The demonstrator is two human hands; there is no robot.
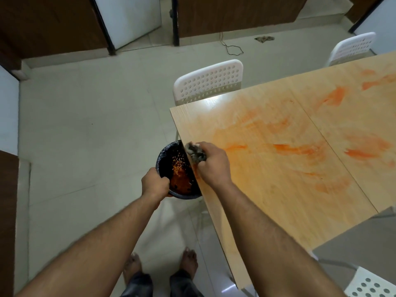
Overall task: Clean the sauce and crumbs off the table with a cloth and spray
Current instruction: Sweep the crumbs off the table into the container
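Note:
A light wooden table fills the right side, smeared with orange sauce streaks. My right hand grips a crumpled grey cloth at the table's left edge. Just below that edge my left hand holds the rim of a small black-lined bin. Orange crumbs and sauce lie inside the bin. No spray bottle is in view.
A white perforated chair stands at the table's far corner, another further right, and a third at the bottom right. A rag and a cable lie on the tiled floor. My bare feet are below.

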